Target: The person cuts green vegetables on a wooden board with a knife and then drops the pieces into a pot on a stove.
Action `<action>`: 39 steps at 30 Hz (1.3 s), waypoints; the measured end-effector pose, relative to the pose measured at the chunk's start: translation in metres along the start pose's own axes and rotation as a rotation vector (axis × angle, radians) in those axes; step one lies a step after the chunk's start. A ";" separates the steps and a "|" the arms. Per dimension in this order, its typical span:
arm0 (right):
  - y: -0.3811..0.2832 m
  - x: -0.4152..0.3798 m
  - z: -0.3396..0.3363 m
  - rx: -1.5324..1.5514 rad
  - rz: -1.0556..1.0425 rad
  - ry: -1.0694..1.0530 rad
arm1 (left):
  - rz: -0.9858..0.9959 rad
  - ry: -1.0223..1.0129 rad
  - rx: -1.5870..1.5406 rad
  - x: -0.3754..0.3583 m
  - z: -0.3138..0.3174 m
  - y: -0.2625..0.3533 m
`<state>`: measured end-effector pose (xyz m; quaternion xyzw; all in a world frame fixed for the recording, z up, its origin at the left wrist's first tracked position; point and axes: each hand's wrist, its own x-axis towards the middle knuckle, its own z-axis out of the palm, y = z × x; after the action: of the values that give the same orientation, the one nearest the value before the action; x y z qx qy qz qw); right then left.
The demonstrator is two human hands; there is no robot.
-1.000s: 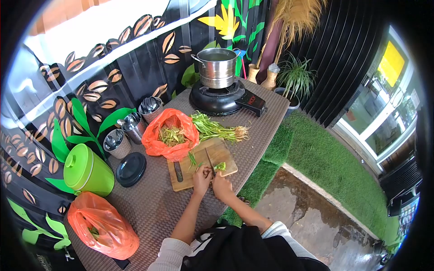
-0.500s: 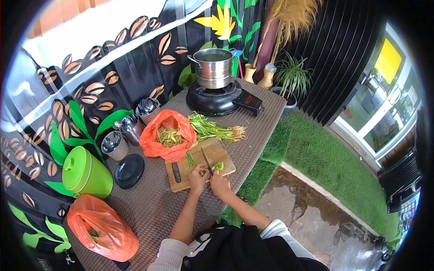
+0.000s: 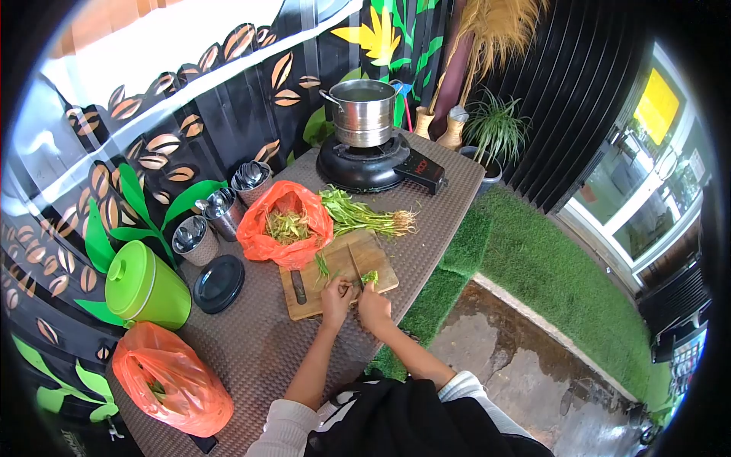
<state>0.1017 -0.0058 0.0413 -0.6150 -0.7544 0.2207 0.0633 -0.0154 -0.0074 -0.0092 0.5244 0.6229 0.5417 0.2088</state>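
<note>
In my right hand (image 3: pixel 373 308) is a knife (image 3: pixel 354 260), its blade pointing away from me over a wooden cutting board (image 3: pixel 378 255). Chopped greens (image 3: pixel 369 277) lie right of the blade. My left hand (image 3: pixel 335 302) is closed just left of the knife, fingertips bent around green stems (image 3: pixel 322 266) that stick out beyond the fingers. The ends between its fingers are hidden. Behind the board, a bunch of leafy greens with roots (image 3: pixel 365 216) lies beside an open orange plastic bag (image 3: pixel 259 228) full of plant trimmings.
A steel pot (image 3: pixel 363 122) stands on a black portable stove (image 3: pixel 354 171) at the back. Along the left are cutlery holders (image 3: pixel 199 247), a dark lid (image 3: pixel 219 285), a green lidded container (image 3: pixel 152 293) and another orange bag (image 3: pixel 179 388). The table edge (image 3: pixel 434 270) runs close on the right.
The knife has tilted slightly, its blade now lying closer to the chopped greens. My right hand has shifted a little to the right; my left hand stays nearly in place.
</note>
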 end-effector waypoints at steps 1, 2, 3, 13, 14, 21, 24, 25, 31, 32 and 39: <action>0.002 0.000 -0.002 0.004 0.015 0.006 | 0.001 0.001 0.000 0.000 0.001 0.003; 0.005 0.001 -0.003 0.003 0.015 0.006 | 0.083 0.022 0.072 0.000 0.002 0.007; 0.008 0.001 -0.003 0.029 -0.011 0.005 | 0.165 0.042 0.144 0.000 0.003 0.011; 0.006 -0.001 -0.020 0.027 -0.008 -0.096 | 0.218 0.030 0.175 0.005 -0.001 0.018; 0.005 -0.002 -0.017 0.028 -0.008 -0.097 | 0.182 -0.014 0.180 0.005 -0.002 0.020; -0.006 -0.001 -0.008 0.048 0.066 -0.030 | 0.210 -0.044 0.323 0.003 0.000 0.028; 0.004 0.017 -0.011 0.046 -0.004 -0.038 | 0.201 -0.016 0.314 0.001 0.002 0.024; 0.008 0.020 -0.014 0.046 -0.070 -0.053 | 0.202 -0.015 0.316 0.001 0.002 0.024; 0.000 -0.004 -0.010 0.043 -0.022 0.035 | 0.098 -0.028 0.224 0.000 0.000 0.028; -0.002 -0.006 -0.008 0.041 -0.023 0.034 | 0.099 -0.023 0.226 0.000 0.001 0.026; 0.002 0.005 0.000 -0.019 0.015 0.064 | 0.142 -0.003 0.278 0.002 0.000 0.023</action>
<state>0.1019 -0.0008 0.0395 -0.6280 -0.7493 0.1945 0.0798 -0.0059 -0.0088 0.0119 0.5917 0.6529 0.4629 0.0964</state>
